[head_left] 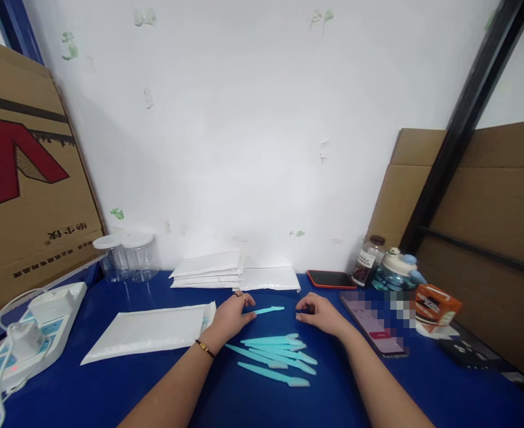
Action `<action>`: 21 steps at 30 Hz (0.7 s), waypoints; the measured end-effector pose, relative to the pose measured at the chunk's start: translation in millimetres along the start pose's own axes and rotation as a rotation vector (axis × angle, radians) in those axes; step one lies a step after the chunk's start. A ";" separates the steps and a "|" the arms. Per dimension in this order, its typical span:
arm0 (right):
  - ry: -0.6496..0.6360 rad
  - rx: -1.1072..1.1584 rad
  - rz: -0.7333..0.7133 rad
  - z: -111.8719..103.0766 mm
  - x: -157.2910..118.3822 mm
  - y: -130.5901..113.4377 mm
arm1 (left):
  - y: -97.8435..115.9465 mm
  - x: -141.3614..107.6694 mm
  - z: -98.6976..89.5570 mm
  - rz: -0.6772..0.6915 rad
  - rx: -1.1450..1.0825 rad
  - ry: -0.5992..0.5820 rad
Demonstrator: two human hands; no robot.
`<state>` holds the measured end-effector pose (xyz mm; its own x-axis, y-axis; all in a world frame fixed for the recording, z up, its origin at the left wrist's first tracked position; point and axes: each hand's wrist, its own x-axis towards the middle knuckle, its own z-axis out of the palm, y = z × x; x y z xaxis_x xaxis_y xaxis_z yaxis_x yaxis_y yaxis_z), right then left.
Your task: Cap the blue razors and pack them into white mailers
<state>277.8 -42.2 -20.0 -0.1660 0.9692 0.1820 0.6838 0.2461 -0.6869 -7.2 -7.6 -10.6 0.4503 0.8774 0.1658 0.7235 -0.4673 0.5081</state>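
My left hand (234, 316) pinches the handle end of a light-blue razor-like stick (270, 310), which points right above the blue table. To its right, my right hand (314, 311) has its fingers curled with a gap between thumb and forefinger, holding nothing. Nearer to me, several similar light-blue sticks (273, 373) lie in a loose, partly overlapping group between my forearms. A white padded envelope (148, 333) lies flat left of my left hand, its open end close to my wrist.
Behind my hands are stacked white envelopes (208, 268) and a red-edged phone (332, 279). A second phone (373, 324), bottles (369, 260) and an orange box (435, 306) stand or lie at right. Clear jars (141, 258) and a power strip (61, 321) are at left.
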 end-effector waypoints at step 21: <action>-0.205 0.085 -0.065 12.3 -2.7 -22.8 | 16.2 0.1 7.1 0.085 0.029 -0.192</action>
<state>253.9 -50.2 -13.5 -0.3547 0.9309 0.0871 0.6060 0.2998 -0.7368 8.4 -15.8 -8.3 0.5996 0.7992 0.0410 0.6925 -0.5439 0.4739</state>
